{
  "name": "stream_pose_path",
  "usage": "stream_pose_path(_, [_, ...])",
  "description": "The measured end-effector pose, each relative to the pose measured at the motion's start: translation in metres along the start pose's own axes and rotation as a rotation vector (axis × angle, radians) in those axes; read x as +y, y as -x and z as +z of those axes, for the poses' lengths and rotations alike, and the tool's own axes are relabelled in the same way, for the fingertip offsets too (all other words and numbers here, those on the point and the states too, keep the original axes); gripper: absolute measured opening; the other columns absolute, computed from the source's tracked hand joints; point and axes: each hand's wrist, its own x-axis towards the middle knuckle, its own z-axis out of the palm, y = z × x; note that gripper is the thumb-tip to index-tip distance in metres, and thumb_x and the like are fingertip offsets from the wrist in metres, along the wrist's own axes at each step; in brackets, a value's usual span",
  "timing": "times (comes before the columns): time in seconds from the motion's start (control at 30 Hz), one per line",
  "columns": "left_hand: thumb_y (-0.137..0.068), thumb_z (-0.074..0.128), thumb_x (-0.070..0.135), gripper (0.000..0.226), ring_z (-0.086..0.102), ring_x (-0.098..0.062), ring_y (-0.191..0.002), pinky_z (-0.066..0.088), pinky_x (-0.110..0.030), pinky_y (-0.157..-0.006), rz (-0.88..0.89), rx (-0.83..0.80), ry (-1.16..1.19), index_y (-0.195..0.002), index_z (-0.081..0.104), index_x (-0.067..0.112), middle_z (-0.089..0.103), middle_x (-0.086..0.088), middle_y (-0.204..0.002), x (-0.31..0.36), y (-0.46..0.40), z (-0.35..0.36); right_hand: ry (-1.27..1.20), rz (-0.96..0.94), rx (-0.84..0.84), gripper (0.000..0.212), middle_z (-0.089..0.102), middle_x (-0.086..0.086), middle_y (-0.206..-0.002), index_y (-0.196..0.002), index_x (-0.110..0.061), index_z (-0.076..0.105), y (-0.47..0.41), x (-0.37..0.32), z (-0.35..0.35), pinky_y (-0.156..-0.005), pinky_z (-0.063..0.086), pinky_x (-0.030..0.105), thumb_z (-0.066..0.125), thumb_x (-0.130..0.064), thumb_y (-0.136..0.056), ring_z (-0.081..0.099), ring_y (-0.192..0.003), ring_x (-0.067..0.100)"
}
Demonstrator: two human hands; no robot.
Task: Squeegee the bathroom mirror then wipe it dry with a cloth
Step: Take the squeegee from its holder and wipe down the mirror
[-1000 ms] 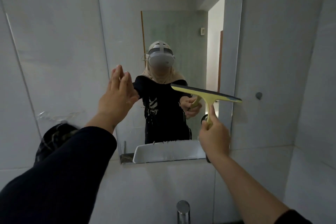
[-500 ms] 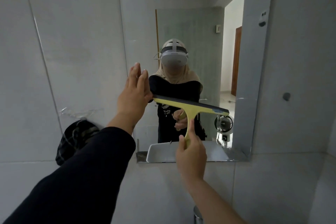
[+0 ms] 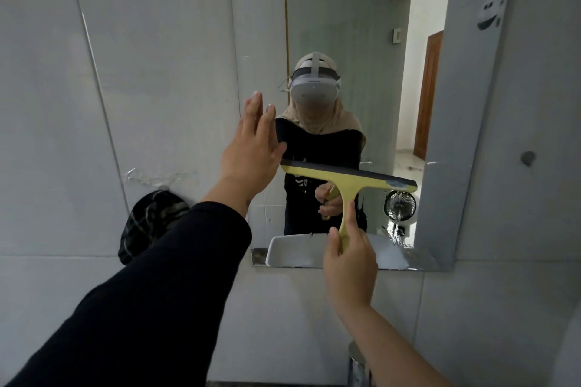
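Note:
The bathroom mirror (image 3: 345, 25) hangs on the grey tiled wall ahead. My right hand (image 3: 349, 267) grips the handle of a yellow squeegee (image 3: 345, 181), whose dark blade lies slanted across the mirror's lower half, its right end lower. My left hand (image 3: 251, 151) is raised flat, fingers together and pointing up, at the mirror's left edge beside the blade's left end. A dark checked cloth (image 3: 147, 223) hangs on the wall left of the mirror, partly hidden by my left sleeve.
A chrome tap top (image 3: 358, 361) shows at the bottom near my right forearm. A small round wall knob (image 3: 527, 158) sits right of the mirror. The mirror reflects a white basin, a small fan and a doorway.
The squeegee and my right hand have shifted left across the mirror, away from its right edge. The view has swung so the mirror sits further right and more of it shows. My left hand stays raised.

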Motion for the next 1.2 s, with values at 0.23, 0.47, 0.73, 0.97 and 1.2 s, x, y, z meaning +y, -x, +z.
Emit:
stream_pose_path(0.23, [-0.097,0.042,0.04,0.057,0.013,-0.02,-0.146,0.041,-0.04,-0.102,0.025,0.04,-0.005,-0.147,0.023,0.019,0.001,0.0,-0.16,0.0,-0.002,-0.002,-0.079,0.024,0.001,0.058,0.062,0.003,-0.102,-0.149,-0.03,0.025,-0.002,-0.015,0.008,-0.065,0.039,0.022,0.048,-0.021,-0.097,0.047,-0.077,0.008])
stream_pose_path(0.47, [-0.092,0.055,0.035,0.07,0.005,-0.017,-0.147,0.04,-0.035,-0.104,-0.023,-0.007,-0.032,-0.149,0.018,0.019,-0.006,0.002,-0.16,0.0,-0.003,0.004,0.15,-0.15,-0.176,0.059,0.044,-0.008,-0.092,-0.149,-0.042,0.008,0.012,-0.028,0.022,-0.046,0.026,0.014,0.038,-0.029,-0.1,0.041,-0.068,0.009])
stream_pose_path(0.73, [-0.09,0.056,0.043,0.089,-0.019,-0.021,-0.145,0.025,-0.04,-0.116,-0.043,-0.078,-0.141,-0.151,-0.001,0.013,-0.02,-0.005,-0.158,0.005,-0.002,0.015,0.606,-0.462,-0.159,0.086,0.05,-0.003,-0.07,-0.136,-0.036,0.049,-0.026,0.003,-0.021,-0.039,0.0,0.016,0.083,-0.01,-0.061,0.02,-0.04,0.014])
stream_pose_path(0.97, [-0.094,0.04,0.05,0.088,-0.021,-0.03,-0.144,0.01,-0.047,-0.119,0.0,-0.095,-0.306,-0.148,-0.014,0.006,-0.023,-0.016,-0.156,0.003,0.0,0.022,0.749,-0.529,-0.158,0.089,0.052,0.0,-0.071,-0.133,-0.041,0.051,-0.059,0.028,-0.073,-0.038,0.015,0.016,0.081,-0.004,-0.059,0.036,-0.041,0.018])
stream_pose_path(1.2, [-0.095,0.038,0.048,0.086,-0.018,-0.034,-0.144,0.012,-0.05,-0.118,0.026,-0.096,-0.324,-0.148,-0.012,0.003,-0.021,-0.02,-0.156,0.002,0.001,0.023,0.8,-0.419,-0.111,0.08,0.053,-0.002,-0.071,-0.135,-0.045,0.046,-0.071,0.057,-0.112,-0.041,0.01,0.013,0.075,-0.009,-0.07,0.032,-0.043,0.02])
